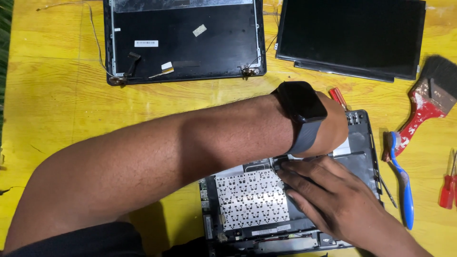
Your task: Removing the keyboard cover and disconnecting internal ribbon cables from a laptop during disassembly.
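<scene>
An opened laptop base [366,157] lies at the lower middle, its perforated metal keyboard backing [250,200] facing up. My left forearm crosses over it from the left, a dark smartwatch [301,102] on the wrist. My left hand [333,128] bends down onto the far right part of the base, and its fingers are hidden. A red screwdriver handle [338,97] pokes out just beyond that hand; whether the hand grips it is unclear. My right hand [323,195] lies flat on the base beside the backing, fingers pointing left, holding nothing.
On the yellow wooden table [52,95], a black laptop lid shell [185,43] with loose cables lies at the back, a bare screen panel [352,35] to its right. At the right are a red-handled paintbrush [428,102], a blue toothbrush [404,190] and red screwdrivers [447,190].
</scene>
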